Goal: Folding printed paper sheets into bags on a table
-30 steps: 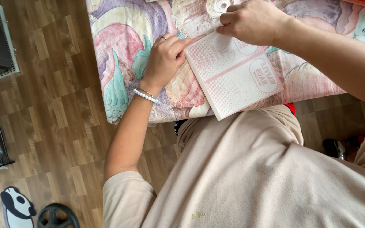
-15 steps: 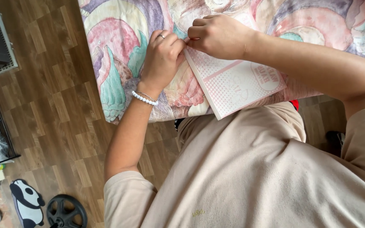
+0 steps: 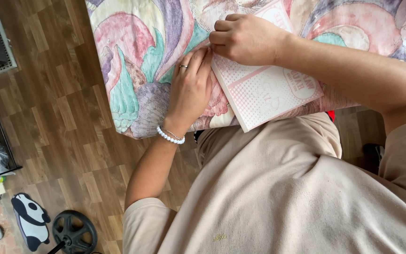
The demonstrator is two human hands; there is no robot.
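Bedspread (image 3: 142,61), patterned in pink, green and purple, covers the bed and carries a pink-and-white booklet (image 3: 269,89) near its lower edge. Right hand (image 3: 247,37) rests on the booklet's upper left corner, fingers curled together. Left hand (image 3: 191,89) lies flat touching the booklet's left edge, fingers together, a white bead bracelet (image 3: 170,136) at its wrist.
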